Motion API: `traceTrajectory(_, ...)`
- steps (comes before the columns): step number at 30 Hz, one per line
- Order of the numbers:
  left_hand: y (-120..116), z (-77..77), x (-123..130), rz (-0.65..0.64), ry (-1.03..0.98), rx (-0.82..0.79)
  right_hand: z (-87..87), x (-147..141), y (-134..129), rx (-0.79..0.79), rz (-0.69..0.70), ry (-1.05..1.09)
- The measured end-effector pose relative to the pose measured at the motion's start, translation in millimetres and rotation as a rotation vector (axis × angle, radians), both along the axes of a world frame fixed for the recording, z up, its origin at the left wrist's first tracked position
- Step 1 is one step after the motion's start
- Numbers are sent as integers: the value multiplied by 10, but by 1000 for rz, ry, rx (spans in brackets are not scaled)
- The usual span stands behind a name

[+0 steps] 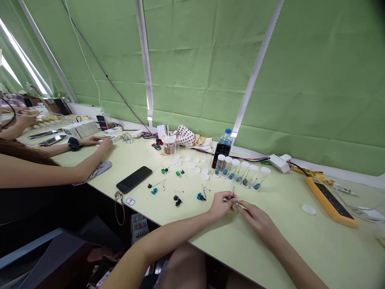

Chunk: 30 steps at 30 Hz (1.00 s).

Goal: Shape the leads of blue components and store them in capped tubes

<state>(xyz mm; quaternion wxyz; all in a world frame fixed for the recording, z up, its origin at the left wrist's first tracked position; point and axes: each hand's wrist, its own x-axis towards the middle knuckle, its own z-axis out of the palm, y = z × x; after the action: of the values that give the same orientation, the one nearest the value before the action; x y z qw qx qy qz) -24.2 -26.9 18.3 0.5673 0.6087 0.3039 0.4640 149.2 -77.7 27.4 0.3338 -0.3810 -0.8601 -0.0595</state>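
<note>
Over the table's front part my two hands meet. My left hand (pixel 221 205) is closed on a small dark part with thin metal pins (pixel 232 194) sticking up from it. The fingertips of my right hand (pixel 255 216) are pinched together at the lower end of the same part, where a thin piece points down; its exact kind is too small to make out. Left of my hands lie small groups of parts: a blue one with pins (pixel 201 196), a black one (pixel 177 200), another blue one (pixel 154 191) and green ones (pixel 178 173). Behind stands a row of capped clear tubes (pixel 245 174) holding blue and dark parts.
A dark phone (pixel 134 179) lies at left; another phone (pixel 221 154) showing a timer leans on a bottle (pixel 226 137). White caps (pixel 197 170) and a drink cup (pixel 169 143) are at the back. An orange power strip (pixel 331 202) lies right. A co-worker's arms (pixel 69 164) are at left.
</note>
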Motion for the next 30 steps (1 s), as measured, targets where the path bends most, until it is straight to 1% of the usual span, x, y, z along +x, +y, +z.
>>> traceTrajectory(3, -21, -21, 1, -28, 9, 25, -6, 39, 12, 62, 63, -205)
traceTrajectory(5, -36, -30, 2, -37, 22, 36, -5, 45, 6, 86, 70, -241)
traceTrajectory(11, -58, -29, -2, -19, 95, 50, 21, 9, -24, 97, 100, -249)
traceTrajectory(15, -74, -30, -13, -51, 158, 70, 22, 4, -38, 93, 131, -213)
traceTrajectory(20, -97, -55, -36, -64, 247, 171, -80, 62, -44, 109, 122, -213)
traceTrajectory(22, -99, -68, -39, -79, 256, 187, -145, 81, -34, 112, 94, -188)
traceTrajectory(25, -95, -75, -37, -97, 244, 181, -216, 71, -13, 83, 9, -80)
traceTrajectory(27, -94, -67, -34, -107, 252, 163, -227, 44, -3, 51, -29, 9)
traceTrajectory(30, -99, -45, -31, -121, 277, 116, -195, 3, 0, -13, -37, 154)
